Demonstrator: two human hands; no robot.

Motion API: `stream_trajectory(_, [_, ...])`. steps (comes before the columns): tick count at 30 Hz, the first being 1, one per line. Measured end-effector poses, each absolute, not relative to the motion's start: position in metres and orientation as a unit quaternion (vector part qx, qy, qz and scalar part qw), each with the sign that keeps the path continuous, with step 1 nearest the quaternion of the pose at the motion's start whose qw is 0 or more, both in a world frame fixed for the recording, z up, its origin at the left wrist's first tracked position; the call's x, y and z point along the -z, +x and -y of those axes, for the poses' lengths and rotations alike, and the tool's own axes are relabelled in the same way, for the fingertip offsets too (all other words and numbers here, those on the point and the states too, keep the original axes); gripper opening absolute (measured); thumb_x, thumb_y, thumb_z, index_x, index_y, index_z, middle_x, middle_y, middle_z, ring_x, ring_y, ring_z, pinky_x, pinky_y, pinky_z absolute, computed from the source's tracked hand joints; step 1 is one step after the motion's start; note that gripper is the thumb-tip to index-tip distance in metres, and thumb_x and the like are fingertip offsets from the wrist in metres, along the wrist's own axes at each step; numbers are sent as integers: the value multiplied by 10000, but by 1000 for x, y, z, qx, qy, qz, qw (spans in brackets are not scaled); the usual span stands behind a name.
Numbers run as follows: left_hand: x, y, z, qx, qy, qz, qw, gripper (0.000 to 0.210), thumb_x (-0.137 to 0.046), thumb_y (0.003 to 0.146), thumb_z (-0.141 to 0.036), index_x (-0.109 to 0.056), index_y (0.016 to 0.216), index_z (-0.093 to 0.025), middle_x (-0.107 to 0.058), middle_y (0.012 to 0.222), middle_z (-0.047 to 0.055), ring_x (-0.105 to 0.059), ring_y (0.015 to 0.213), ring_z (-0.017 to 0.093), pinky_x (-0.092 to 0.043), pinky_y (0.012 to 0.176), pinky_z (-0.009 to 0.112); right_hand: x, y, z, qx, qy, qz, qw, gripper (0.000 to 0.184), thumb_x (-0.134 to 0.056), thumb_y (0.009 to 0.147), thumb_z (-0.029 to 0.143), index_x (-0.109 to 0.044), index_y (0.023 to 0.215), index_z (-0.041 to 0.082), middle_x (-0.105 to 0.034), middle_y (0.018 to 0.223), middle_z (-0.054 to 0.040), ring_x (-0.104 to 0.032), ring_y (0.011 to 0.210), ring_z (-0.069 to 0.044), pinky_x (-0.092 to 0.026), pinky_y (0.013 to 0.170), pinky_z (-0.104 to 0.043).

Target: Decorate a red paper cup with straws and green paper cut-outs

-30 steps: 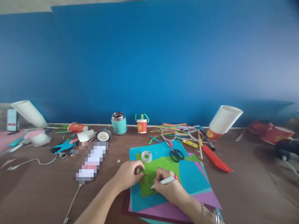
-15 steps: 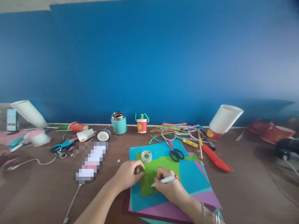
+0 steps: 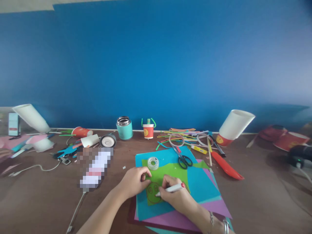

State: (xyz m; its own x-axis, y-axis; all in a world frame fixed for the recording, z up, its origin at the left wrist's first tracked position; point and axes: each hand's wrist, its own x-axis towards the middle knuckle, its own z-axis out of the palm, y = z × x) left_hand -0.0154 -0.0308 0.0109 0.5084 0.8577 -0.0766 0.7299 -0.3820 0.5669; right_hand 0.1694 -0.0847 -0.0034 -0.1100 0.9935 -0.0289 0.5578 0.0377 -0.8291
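White marker point(image 3: 175, 187) on green paper point(image 3: 174, 171), right hand point(image 3: 175, 197) pinching it near the tip; left hand point(image 3: 133, 182) half-curled, gripping nothing, at the paper's edge. From here, probably light, stiff; grip low on barrel.

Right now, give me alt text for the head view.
The right hand holds a marker at a face drawn on green paper; the left hand rests at the paper's left edge. Scissors and tape lie beyond them.

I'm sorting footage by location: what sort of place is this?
Probably a craft table, perhaps in a classroom or workshop: sheets of coloured paper, scissors and a loose pile of thin coloured strands are in view.
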Motion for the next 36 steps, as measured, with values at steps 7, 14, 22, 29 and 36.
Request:
stream_trajectory(7, [-13,-14,31,-104,825,-486,268,133,-557,739,-259,-624,851,-233,-582,641,-41,-523,580,125,-307,528,209,6,170,85,-359,-586,659,305,191,-540,677,213,-417,531,198,-414,451,76,-347,452,-73,-253,408,-176])
stream_trajectory(14, [-12,-14,31,-99,825,-493,260,144,-554,742,-266,-623,865,-234,-606,665,-32,-542,607,133,-319,546,218,4,169,86,-375,-586,654,297,187,-552,682,234,-443,534,198,-439,446,76,-359,441,-74,-254,409,-183])
stream_trajectory(22, [-12,-14,31,-102,823,-490,269,135,-568,738,-256,-624,860,-238,-591,652,-42,-539,603,131,-314,542,213,2,168,86,-383,-575,654,308,197,-551,705,236,-446,545,193,-474,475,68,-386,465,-74,-276,422,-172])
stream_trajectory(29, [-13,-13,32,-98,823,-490,269,143,-552,743,-258,-621,866,-235,-594,661,-37,-543,616,136,-322,554,214,1,169,86,-390,-576,650,306,193,-552,694,224,-449,534,192,-477,467,67,-379,459,-75,-273,421,-178])
stream_trajectory(36, [-9,-15,30,-109,825,-483,271,132,-559,737,-258,-619,853,-239,-580,641,-44,-533,593,131,-305,535,208,2,168,85,-402,-577,637,314,194,-555,693,230,-447,537,197,-482,450,71,-411,441,-76,-287,415,-176])
